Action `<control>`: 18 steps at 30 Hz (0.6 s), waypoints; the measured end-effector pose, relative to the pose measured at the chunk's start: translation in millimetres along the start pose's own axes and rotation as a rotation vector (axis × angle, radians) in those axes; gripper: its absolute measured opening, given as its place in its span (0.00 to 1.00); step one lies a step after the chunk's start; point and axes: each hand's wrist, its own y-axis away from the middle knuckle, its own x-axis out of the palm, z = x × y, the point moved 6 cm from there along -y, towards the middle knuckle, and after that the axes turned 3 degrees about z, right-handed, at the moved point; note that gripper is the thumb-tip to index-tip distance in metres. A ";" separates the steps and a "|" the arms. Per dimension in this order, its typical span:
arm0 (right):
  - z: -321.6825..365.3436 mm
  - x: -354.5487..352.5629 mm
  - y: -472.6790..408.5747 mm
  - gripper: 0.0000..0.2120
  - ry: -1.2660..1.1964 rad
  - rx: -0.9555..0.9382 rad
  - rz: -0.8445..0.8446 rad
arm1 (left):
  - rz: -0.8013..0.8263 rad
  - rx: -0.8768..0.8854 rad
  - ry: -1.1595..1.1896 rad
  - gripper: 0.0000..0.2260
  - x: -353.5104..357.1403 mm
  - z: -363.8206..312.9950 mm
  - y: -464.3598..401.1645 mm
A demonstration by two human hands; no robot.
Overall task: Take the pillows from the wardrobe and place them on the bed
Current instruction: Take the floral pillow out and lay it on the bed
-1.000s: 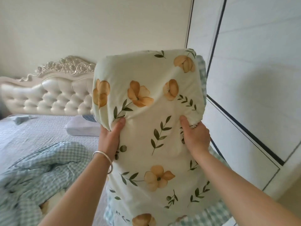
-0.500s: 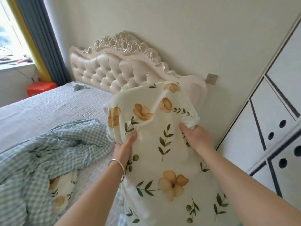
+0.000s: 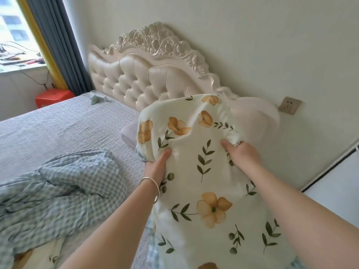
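Both hands hold a floral pillow (image 3: 204, 162) up over the near side of the bed (image 3: 58, 129).

Nearest, two bare forearms reach forward; the left hand (image 3: 155, 168), a silver bangle (image 3: 150, 188) on its wrist, clamps the pillow's left edge with the thumb on top, and the right hand (image 3: 241, 154) bunches the fabric at its upper right. A rumpled blue checked quilt (image 3: 58, 189) lies on the bed to the left. Behind the held pillow, a pale one (image 3: 129, 134) seems to lie on the mattress, mostly hidden. Farther off stand the tufted headboard (image 3: 136, 78), a wall socket (image 3: 289, 105), a red stool (image 3: 53, 96) and dark curtains (image 3: 58, 41).
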 end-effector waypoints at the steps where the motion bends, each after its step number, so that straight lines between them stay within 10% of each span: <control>1: 3.5 0.2 -21.8 0.34 0.013 0.003 0.005 | -0.007 -0.018 -0.016 0.52 7.7 -4.3 -17.7; 18: 53.9 126.4 -364.7 0.35 0.221 -0.106 0.343 | -0.261 -0.209 0.130 0.59 96.4 -5.9 -262.0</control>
